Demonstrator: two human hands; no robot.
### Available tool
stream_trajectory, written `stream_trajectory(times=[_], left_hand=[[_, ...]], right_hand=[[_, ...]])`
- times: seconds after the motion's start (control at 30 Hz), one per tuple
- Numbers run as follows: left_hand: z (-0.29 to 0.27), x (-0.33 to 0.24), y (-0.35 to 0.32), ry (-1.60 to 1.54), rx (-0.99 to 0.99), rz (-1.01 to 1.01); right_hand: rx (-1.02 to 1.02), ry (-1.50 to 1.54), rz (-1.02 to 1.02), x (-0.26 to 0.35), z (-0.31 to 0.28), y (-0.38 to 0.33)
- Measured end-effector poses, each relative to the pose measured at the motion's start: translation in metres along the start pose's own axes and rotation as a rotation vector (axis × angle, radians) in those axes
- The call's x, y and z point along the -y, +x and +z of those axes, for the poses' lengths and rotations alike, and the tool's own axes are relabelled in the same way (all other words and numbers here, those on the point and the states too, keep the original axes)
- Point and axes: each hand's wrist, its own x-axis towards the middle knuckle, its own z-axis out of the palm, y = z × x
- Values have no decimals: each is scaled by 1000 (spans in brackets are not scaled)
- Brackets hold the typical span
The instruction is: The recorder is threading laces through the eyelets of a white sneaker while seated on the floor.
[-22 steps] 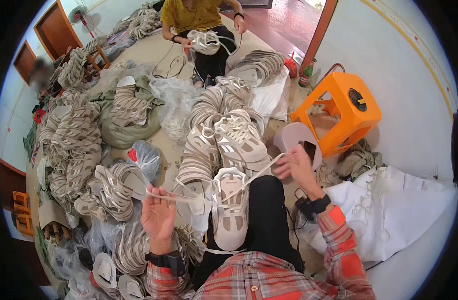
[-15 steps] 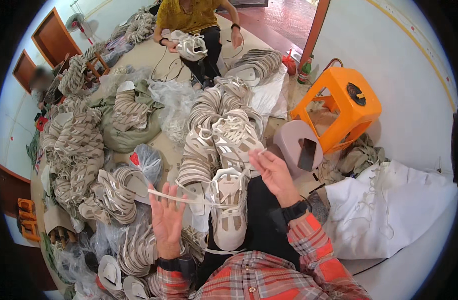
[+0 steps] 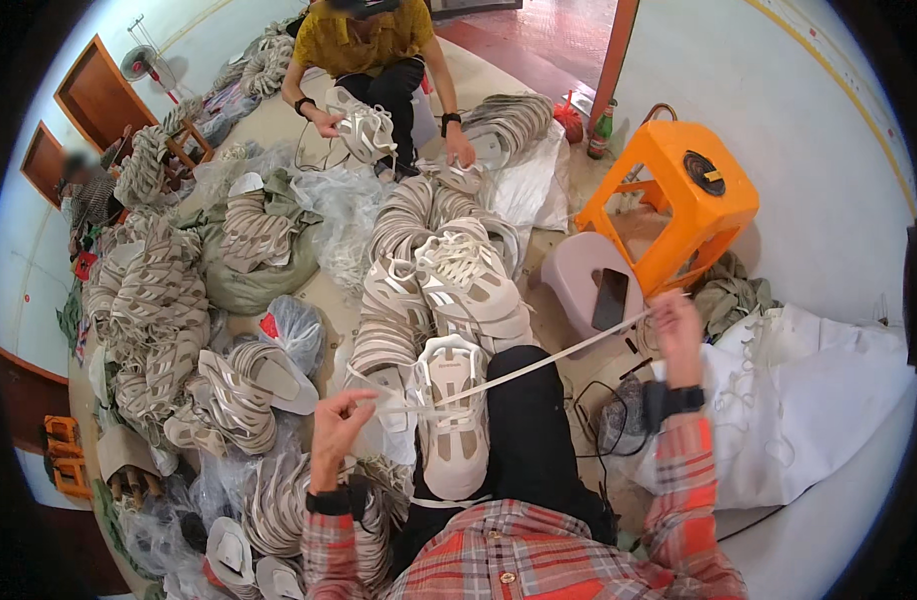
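A beige and white shoe upper (image 3: 453,455) lies across my lap, its toe toward me. One pale shoelace (image 3: 549,365) runs through its lower eyelets. My right hand (image 3: 677,330) is closed on one end of that lace, stretched taut out to the right. Left of the upper, my left hand (image 3: 341,425) pinches the lace's other end, which looks slack and blurred near the fingertips. Just beyond the upper sits a laced shoe upper (image 3: 469,270) on top of stacked ones.
Nested shoe uppers (image 3: 391,340) stand beyond my lap, with bigger heaps (image 3: 144,300) at left. A lilac stool (image 3: 569,275) carries a phone (image 3: 611,300); an orange stool (image 3: 714,230) stands behind it. White sacking (image 3: 779,430) lies at right. A co-worker (image 3: 374,60) sits opposite, handling another upper.
My right hand has swung out to the right, drawing the lace tight. My left hand has gone from spread fingers to a pinch. The co-worker has leaned forward and reached down.
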Motion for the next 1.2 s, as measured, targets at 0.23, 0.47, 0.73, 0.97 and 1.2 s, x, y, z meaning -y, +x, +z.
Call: stream_trajectory(times=[0.23,0.47,0.73,0.97,1.2], left_hand=[[66,-14,40,-522,335,-7],[86,-8,34,-412,36,85],[108,-54,42,286,46,318],[110,-56,54,225,135,200],[109,-37,69,-137,275,12]], right_hand=[[-507,-668,-589,187,-172,35],[-107,-926,-371,102,-74,7],[770,-1593,-537,-111,169,-113],[796,-1721,-618,-119,185,-129],[741,-1806,-616,-142,196,-136]])
